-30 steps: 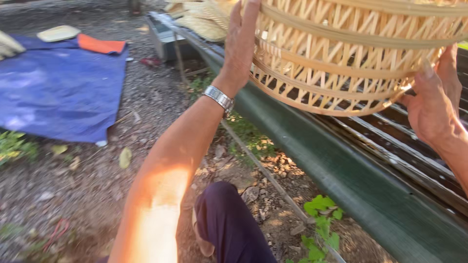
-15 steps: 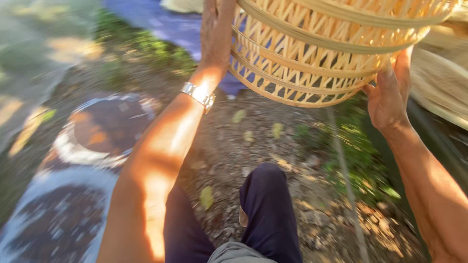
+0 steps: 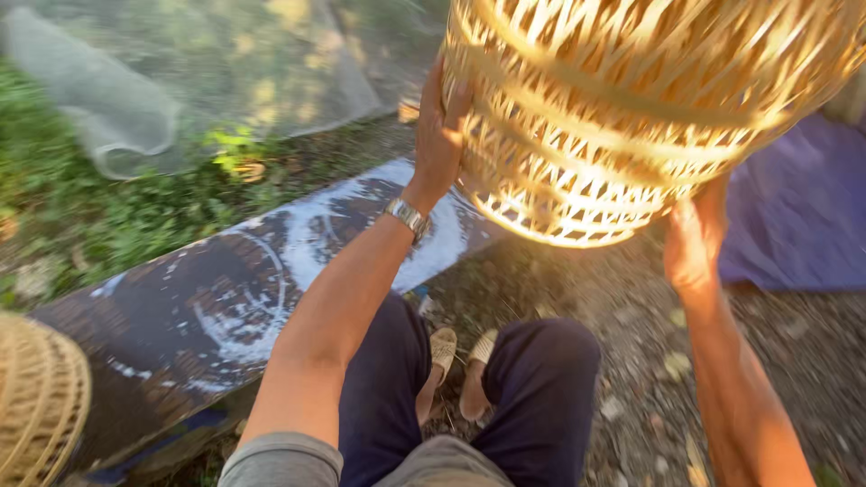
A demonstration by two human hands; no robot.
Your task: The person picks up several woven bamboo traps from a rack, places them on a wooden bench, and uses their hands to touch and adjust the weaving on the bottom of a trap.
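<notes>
— What has changed since a moment ago?
— The view has swung round: a dark, white-streaked board [image 3: 225, 316] now lies below, and the woven bamboo basket [image 3: 631, 108] is still held up in front.
— How are the hands placed?
— The left hand [image 3: 440, 135] presses flat against the basket's side, fingers spread upward. The right hand [image 3: 695, 239] supports it from beneath, fingers curled around the bottom edge.

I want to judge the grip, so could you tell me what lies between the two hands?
In the head view, the woven bamboo basket fills the stretch between the left hand and the right hand.
</notes>
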